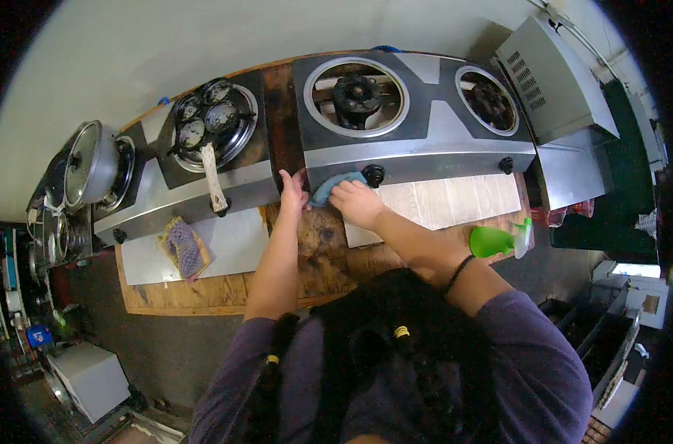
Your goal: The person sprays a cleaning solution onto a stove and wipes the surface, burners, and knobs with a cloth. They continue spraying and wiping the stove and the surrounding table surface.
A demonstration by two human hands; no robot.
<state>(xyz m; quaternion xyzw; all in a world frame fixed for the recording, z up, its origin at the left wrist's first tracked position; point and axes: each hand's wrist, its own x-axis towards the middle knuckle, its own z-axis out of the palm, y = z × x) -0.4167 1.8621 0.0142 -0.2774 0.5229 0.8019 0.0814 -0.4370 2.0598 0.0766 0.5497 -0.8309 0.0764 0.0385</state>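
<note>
With my right hand (356, 204) I press a blue cloth (336, 188) against the metal front of the right gas stove (440, 160). The cloth is bunched under my fingers, just left of a black knob (373, 175). My left hand (293, 191) rests at the left end of this stove, by the gap between the two stoves. Its fingers are apart and hold nothing that I can see. On top of the right stove are a burner (357, 98) in a metal ring and a smaller burner (490, 102).
The left stove (240, 183) carries a black multi-cup pan (220, 116) with a cloth-wrapped handle, and a lidded pot (92, 164) stands farther left. A knitted cloth (183, 249) lies on the wooden table (225, 294). A green spray bottle (492, 241) lies at right.
</note>
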